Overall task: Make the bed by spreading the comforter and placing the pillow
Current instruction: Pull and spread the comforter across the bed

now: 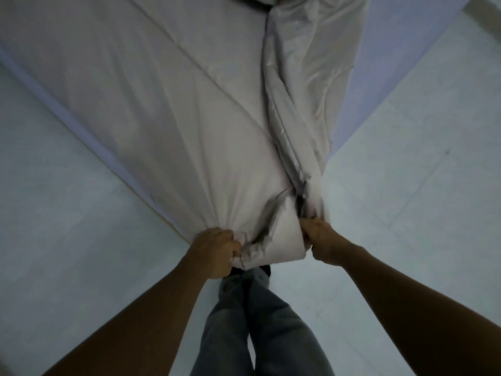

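A pale grey comforter [151, 104] lies over the bed, smooth on the left and bunched into long folds [301, 85] on the right. Its near corner hangs off the bed's corner in front of me. My left hand [214, 251] grips the comforter's corner from the left, fingers curled into the fabric. My right hand [322, 242] grips the bunched edge from the right. A dark shape [252, 0] shows at the top edge, mostly cut off; I cannot tell what it is. No pillow is plainly visible.
The bed's side [40, 88] slants away to the left, with another side [352, 109] at the right. Pale tiled floor [420, 172] lies on both sides. My legs in blue jeans [257, 321] stand at the bed's corner.
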A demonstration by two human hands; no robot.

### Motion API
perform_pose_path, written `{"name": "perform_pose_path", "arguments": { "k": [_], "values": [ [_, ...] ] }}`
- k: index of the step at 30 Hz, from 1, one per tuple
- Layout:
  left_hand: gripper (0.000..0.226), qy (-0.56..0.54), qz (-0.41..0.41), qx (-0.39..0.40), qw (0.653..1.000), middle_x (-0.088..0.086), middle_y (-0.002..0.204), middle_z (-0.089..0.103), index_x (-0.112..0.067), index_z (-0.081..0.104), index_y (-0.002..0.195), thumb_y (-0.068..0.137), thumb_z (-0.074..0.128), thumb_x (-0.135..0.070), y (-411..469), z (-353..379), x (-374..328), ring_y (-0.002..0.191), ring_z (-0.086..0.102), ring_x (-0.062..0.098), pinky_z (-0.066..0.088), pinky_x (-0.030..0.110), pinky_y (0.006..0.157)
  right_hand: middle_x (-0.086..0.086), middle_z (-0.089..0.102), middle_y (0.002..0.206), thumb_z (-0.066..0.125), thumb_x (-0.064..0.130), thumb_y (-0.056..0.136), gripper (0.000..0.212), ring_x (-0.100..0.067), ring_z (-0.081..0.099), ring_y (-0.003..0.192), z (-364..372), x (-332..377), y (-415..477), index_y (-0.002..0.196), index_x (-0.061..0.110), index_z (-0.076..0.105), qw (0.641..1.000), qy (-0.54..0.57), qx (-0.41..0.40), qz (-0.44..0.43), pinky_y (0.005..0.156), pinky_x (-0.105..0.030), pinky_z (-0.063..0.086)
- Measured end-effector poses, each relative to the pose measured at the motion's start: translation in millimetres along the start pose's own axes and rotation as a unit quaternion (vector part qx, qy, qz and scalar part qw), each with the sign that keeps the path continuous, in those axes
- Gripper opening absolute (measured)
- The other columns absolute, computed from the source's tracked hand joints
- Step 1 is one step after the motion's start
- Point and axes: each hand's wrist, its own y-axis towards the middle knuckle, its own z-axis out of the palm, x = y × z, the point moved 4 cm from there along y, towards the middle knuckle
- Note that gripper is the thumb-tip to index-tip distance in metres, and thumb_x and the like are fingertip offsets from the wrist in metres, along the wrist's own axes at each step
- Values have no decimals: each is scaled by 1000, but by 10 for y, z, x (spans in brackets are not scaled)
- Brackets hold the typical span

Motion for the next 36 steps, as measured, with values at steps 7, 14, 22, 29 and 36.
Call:
{"name": "perform_pose_path", "arguments": {
  "k": [7, 14, 22, 29, 36],
  "values": [
    [34, -70, -89, -19, 993, -3, 130, 63, -26, 66, 124, 94, 51, -22, 387, -70, 128, 116, 59, 21, 47, 30, 98, -10, 74, 100, 58, 10, 92, 17, -36, 70, 88, -38, 114, 79, 101, 14, 73, 978, -9, -206, 2, 74, -40, 58],
    [52, -84, -164, -54, 981, -6, 164, 20, -30, 41, 147, 96, 50, -27, 818, -213, 223, 147, 26, 22, 32, 40, 117, -9, 44, 154, 62, 23, 90, 53, -32, 43, 139, -912, 333, 657, 141, 15, 52, 950, -135, -260, -104, 111, -45, 41],
    [50, -92, -224, -19, 970, 0, 150, 45, -26, 40, 148, 98, 45, -33, 1096, -715, -111, 133, 47, 26, 42, 41, 108, -2, 30, 164, 50, 22, 101, 53, -25, 37, 146, -1315, -8, 722, 152, 20, 39, 982, -42, -131, -129, 119, -36, 33],
    [38, -234, -240, -150, 930, 0, 133, 62, -30, 56, 131, 93, 52, -35, 1613, -1853, -1310, 118, 60, 23, 49, 40, 101, -7, 74, 117, 54, 10, 99, 27, -19, 70, 102, -2301, -686, -21, 122, 10, 70, 933, 228, -267, -75, 98, -23, 52],
    [26, -417, -167, -268, 852, -6, 109, 69, -32, 65, 119, 95, 55, -30, 2135, -2799, -2861, 96, 67, 13, 46, 19, 65, 3, 77, 92, 50, 8, 98, 28, -6, 73, 83, -3464, -1478, -898, 109, 16, 74, 860, 372, -336, -97, 81, -18, 56]
  ]
}}
